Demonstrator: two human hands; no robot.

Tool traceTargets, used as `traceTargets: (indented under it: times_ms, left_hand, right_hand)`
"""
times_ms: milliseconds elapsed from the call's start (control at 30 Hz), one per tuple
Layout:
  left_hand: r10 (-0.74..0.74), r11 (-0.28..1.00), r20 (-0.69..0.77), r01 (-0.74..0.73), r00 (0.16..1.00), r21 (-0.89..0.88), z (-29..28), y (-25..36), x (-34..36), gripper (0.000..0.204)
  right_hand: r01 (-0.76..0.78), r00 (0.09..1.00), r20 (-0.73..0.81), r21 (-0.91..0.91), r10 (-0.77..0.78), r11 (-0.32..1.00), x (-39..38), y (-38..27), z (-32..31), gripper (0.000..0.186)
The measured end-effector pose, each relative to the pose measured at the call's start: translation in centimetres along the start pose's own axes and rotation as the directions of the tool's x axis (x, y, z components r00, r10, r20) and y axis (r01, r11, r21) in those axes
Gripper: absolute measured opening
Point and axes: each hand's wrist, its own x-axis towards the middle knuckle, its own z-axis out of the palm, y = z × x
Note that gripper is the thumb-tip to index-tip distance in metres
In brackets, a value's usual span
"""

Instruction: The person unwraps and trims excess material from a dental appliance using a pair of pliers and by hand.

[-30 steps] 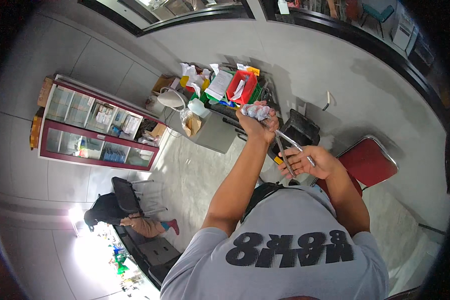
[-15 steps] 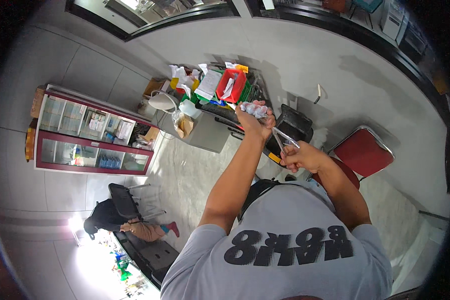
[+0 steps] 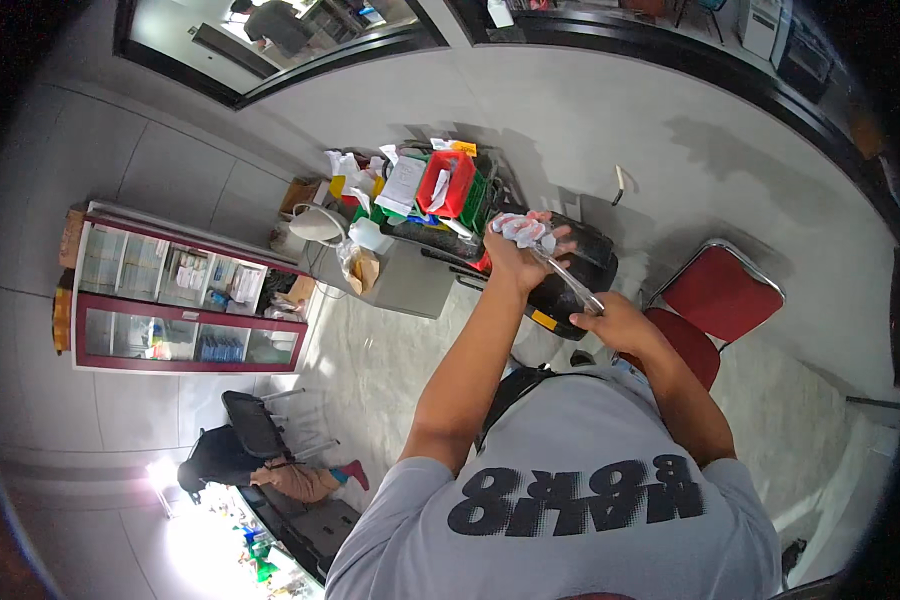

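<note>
My left hand is stretched out with the palm up, several fingers apart on its right side. A lumpy white-and-pink bundle lies in it; its exact kind is too small to make out. My right hand is closed round the near end of a long, slim, shiny tool, tilted up and to the left. The tool's far end reaches the bundle; whether it touches is not clear. A black-seated stool or case is below and behind the hands.
Beyond my left hand, a red bin and papers sit on a grey desk. A red chair stands at the right. A glass-fronted cabinet is at the left. Another person sits at a bright bench, lower left.
Two legs of the shiny tool showed spread in a V; now it looks like one straight bar. My hands have shifted slightly, and the view has turned a little.
</note>
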Motion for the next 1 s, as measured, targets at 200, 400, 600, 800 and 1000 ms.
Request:
traceTargets:
  times_ms: [200, 400, 600, 800, 1000]
  left_hand:
    - [0.191, 0.979, -0.181, -0.201, 0.965, -0.035, -7.2, 0.4, 2.7, 0.053]
    - [-0.051, 0.982, -0.183, 0.082, 0.982, 0.168, -2.1, -2.6, -0.6, 0.058]
    - [-0.212, 0.971, -0.17, 0.227, 0.962, 0.072, -0.5, -4.2, -3.2, 0.05]
    - [0.184, 0.982, -0.096, -0.179, 0.978, 0.055, -2.7, -4.3, -4.3, 0.054]
    - [0.144, 0.977, 0.393, -0.067, 0.908, -0.205, -2.3, -2.9, -6.3, 0.072]
  right_hand:
    - [0.019, 0.997, -0.07, -0.087, -0.025, 0.996, -2.2, -1.7, -1.5, 0.04]
    - [0.21, 0.906, -0.379, 0.017, -0.188, 0.978, -1.3, -3.6, -2.6, 0.033]
    - [0.289, 0.947, -0.173, 0.094, -0.27, 0.953, 2.9, -5.7, -2.3, 0.028]
    - [-0.045, 0.998, 0.055, 0.575, 0.017, 0.817, 4.3, -6.0, -1.9, 0.021]
    - [-0.029, 0.984, 0.161, 0.581, -0.079, 0.814, 4.4, -7.6, -1.9, 0.026]
